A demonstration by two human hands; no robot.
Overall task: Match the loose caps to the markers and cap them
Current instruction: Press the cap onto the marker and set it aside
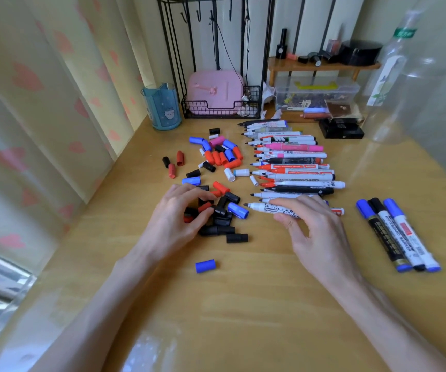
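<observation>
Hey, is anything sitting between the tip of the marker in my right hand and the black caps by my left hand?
Yes. A blue cap lies right at the tip of the white marker your right hand holds, between it and the black caps at your left hand.

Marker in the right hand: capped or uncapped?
Uncapped. The marker shows a bare dark tip pointing left toward the loose caps; the right hand grips its barrel.

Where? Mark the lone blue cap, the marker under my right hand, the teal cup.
lone blue cap (pixel 205 266): head view, its side.
marker (pixel 256 206): head view, white barrel near tip.
teal cup (pixel 162 110): head view, front wall.
</observation>
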